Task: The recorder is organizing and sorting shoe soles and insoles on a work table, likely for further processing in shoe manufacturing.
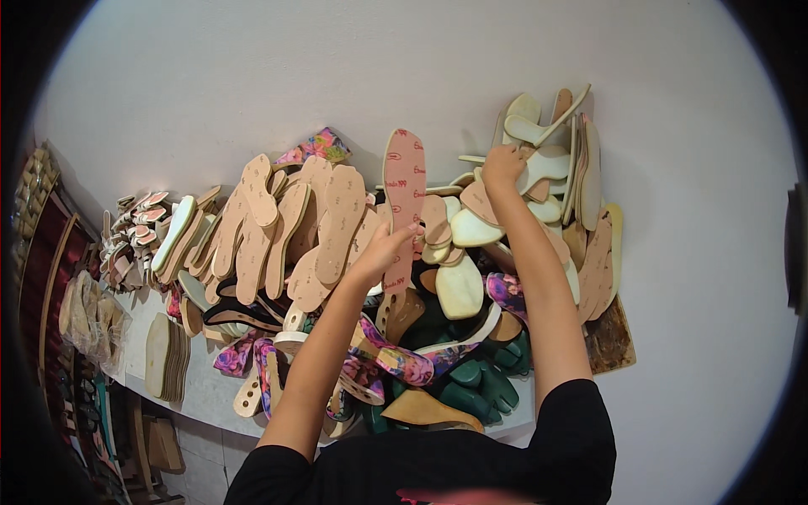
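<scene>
L hand (383, 252) raised mid-frame, fingers pinched round a pink insole (404, 210) held upright; R hand (502, 164) stretched to upper centre-right, fist closed on a cream insole (547, 162) in the stack against the wall (252, 67); 1 pink insole in hand, tan insoles (286, 227) too many to count; approx. 4 green lasts (480, 383) at bottom centre.

Insole piles (278, 227) crowd bench; wall (337, 76) above bare

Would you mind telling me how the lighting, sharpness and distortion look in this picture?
Head view: even, soft light, no glare; faint shadows on the wall behind the insoles; fisheye bends edges, with a black rim; both hands, left and right, are sharp; the dark left edge is murky.
</scene>
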### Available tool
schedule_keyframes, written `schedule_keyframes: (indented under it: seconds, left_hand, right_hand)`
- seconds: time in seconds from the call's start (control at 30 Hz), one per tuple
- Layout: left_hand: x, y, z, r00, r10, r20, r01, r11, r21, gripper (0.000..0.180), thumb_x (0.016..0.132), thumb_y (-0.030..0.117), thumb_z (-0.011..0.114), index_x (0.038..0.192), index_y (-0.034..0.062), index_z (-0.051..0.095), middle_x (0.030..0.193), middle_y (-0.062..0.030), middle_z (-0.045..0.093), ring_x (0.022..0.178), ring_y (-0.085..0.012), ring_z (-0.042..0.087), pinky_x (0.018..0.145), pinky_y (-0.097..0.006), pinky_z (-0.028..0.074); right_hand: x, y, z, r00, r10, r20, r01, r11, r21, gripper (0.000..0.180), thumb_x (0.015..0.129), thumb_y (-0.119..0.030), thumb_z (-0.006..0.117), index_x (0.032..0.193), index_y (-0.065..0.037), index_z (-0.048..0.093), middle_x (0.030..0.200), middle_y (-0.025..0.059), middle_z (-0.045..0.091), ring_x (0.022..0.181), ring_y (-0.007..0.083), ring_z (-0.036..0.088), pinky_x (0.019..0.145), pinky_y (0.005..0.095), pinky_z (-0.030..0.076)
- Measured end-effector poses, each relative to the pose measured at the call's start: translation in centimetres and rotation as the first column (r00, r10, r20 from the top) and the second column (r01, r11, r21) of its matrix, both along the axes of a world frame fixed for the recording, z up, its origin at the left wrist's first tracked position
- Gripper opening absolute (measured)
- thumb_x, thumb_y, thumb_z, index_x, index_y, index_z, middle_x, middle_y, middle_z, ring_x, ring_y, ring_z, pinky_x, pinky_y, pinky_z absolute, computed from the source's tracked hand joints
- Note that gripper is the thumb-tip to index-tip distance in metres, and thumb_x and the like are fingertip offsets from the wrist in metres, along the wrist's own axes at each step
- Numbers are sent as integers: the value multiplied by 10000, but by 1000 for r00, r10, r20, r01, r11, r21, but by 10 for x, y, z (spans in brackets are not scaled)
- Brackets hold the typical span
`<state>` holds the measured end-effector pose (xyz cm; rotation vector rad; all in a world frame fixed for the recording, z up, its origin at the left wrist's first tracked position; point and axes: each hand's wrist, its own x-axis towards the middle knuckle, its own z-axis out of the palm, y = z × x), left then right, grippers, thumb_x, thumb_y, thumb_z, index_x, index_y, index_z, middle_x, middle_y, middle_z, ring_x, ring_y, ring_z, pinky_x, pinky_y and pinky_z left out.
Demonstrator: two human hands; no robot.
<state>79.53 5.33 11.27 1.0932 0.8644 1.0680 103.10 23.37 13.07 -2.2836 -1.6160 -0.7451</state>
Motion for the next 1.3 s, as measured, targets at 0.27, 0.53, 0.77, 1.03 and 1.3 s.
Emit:
schedule_keyframes:
  seconds: [0.27,0.53,0.77,1.03,1.3]
  left_hand:
    - [-30,13,-10,995,-95,1,95,995,43,353,837,254,545,1095,19,493,781,-12,509,660,-92,490,625,-235,435]
    - [-14,8,0,988,17,151,-21,1000,21,377,835,234,533,1137,15,473,850,-25,527,715,-108,523,656,-250,441]
    - [-23,-7,-3,930,55,362,-51,998,-19,331,819,204,559,1077,13,480,965,-57,571,820,-132,557,664,-270,454]
    - [-55,-14,-18,918,398,2,-393,907,152,368,729,26,634,1065,17,486,838,-54,568,694,-118,546,610,-255,443]
    - [-156,13,-22,691,692,-209,-588,706,395,296,719,24,596,1008,-24,550,818,-86,611,652,-125,562,574,-268,451]
  right_hand:
    - [-1,-60,53,686,569,-454,-315,795,519,272,790,-100,461,984,79,524,962,232,568,901,285,579,756,352,452]
    - [-39,-122,3,-338,699,-630,-183,608,773,293,827,-43,408,1101,55,444,993,120,545,884,154,542,788,275,433]
    - [-93,-157,-38,-591,503,-631,-258,624,738,231,861,-45,400,1073,47,406,1017,107,513,901,125,517,802,256,428]
    - [-133,-178,-77,-415,559,-718,-421,582,696,194,892,-76,394,1056,26,394,969,81,490,876,108,481,793,248,404]
    - [-118,-190,-72,-595,489,-638,-245,645,724,266,850,0,426,1106,14,352,1045,106,503,949,128,496,823,247,406]
